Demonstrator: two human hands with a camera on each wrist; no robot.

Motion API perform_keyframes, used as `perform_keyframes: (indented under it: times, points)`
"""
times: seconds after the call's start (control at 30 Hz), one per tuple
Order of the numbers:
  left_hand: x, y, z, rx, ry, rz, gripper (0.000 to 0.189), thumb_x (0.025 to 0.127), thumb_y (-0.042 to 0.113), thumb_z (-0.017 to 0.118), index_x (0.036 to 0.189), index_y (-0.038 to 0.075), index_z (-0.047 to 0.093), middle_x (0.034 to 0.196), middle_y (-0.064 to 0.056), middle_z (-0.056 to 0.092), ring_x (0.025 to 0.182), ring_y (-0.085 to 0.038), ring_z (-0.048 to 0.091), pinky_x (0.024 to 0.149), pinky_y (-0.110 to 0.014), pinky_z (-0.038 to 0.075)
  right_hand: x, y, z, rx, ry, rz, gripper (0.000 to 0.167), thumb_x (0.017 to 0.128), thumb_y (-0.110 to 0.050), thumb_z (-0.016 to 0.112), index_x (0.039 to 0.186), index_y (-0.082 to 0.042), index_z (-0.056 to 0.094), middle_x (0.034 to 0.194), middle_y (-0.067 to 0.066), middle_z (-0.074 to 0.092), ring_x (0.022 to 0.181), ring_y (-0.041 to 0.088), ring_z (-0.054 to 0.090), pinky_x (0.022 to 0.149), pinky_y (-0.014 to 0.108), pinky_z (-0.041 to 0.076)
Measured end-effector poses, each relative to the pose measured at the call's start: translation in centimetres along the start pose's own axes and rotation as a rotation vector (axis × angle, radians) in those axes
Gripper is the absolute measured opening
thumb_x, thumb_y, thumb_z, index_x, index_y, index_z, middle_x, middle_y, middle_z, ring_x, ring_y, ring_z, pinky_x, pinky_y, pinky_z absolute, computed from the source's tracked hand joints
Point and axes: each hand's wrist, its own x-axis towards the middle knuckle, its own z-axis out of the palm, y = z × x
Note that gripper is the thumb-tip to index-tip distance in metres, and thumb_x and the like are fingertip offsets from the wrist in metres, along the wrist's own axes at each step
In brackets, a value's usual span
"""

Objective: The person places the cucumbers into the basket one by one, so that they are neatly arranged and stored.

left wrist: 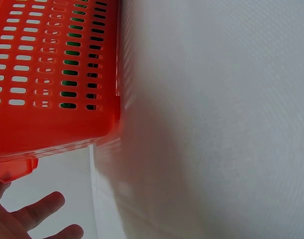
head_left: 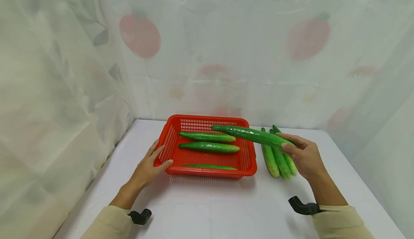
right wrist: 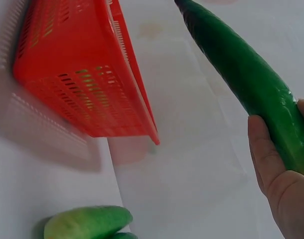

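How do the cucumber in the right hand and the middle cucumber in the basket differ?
The held cucumber is gripped by the right hand; the middle cucumber lies in the basket. In the head view, the held cucumber slants down rightward; the middle cucumber lies almost straight across. Both are long and green.

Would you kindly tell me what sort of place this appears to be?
Probably a small curtained-off booth set up for recording: pale fruit-patterned sheets hang behind and beside a white table, and black devices are worn at both wrists.
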Motion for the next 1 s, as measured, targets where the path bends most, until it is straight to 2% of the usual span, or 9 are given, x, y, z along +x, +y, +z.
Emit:
perform_keyframes:
  times: [0.23, 0.53, 0.77, 1.0]
  points:
    - [0.0, -0.1, 0.1, 0.000, 0.002, 0.006, 0.082, 0.086, 0.060, 0.061, 0.149, 0.013, 0.039, 0.159, 0.001, 0.015, 0.134, -0.040, 0.032, 0.096, -0.065, 0.032, 0.7, 0.7, 1.7, -0.065, -0.019, 0.083, 0.037, 0.093, -0.004, 0.064, 0.126, 0.012, 0.057, 0.129, 0.016, 0.044, 0.103, 0.021, 0.059, 0.085, 0.032, 0.051]
    - [0.0, 0.2, -0.1, 0.002, -0.005, -0.003, 0.082, 0.086, 0.060, 0.061, 0.149, 0.013, 0.038, 0.159, 0.000, 0.014, 0.135, -0.040, 0.031, 0.097, -0.066, 0.032, 1.8, 2.1, 3.3, -0.208, -0.050, 0.131, 0.040, 0.093, -0.015, 0.066, 0.126, 0.007, 0.059, 0.127, 0.018, 0.054, 0.101, 0.026, 0.061, 0.084, 0.033, 0.052]
    - [0.1, 0.1, -0.1, 0.003, -0.005, -0.001, 0.082, 0.086, 0.060, 0.061, 0.149, 0.012, 0.038, 0.159, 0.000, 0.014, 0.135, -0.040, 0.031, 0.097, -0.066, 0.032, 2.5, 2.9, 4.9, -0.187, -0.086, 0.163, 0.033, 0.094, -0.006, 0.063, 0.124, 0.006, 0.061, 0.125, 0.020, 0.054, 0.103, 0.029, 0.060, 0.084, 0.037, 0.052]
    - [0.0, -0.1, 0.0, 0.003, -0.009, -0.001, 0.083, 0.086, 0.061, 0.060, 0.149, 0.012, 0.038, 0.160, -0.001, 0.013, 0.135, -0.041, 0.030, 0.097, -0.066, 0.031, 3.0, 3.7, 6.3, -0.233, -0.123, 0.192, 0.033, 0.093, -0.008, 0.062, 0.124, 0.001, 0.064, 0.120, 0.019, 0.057, 0.101, 0.028, 0.060, 0.087, 0.042, 0.051]
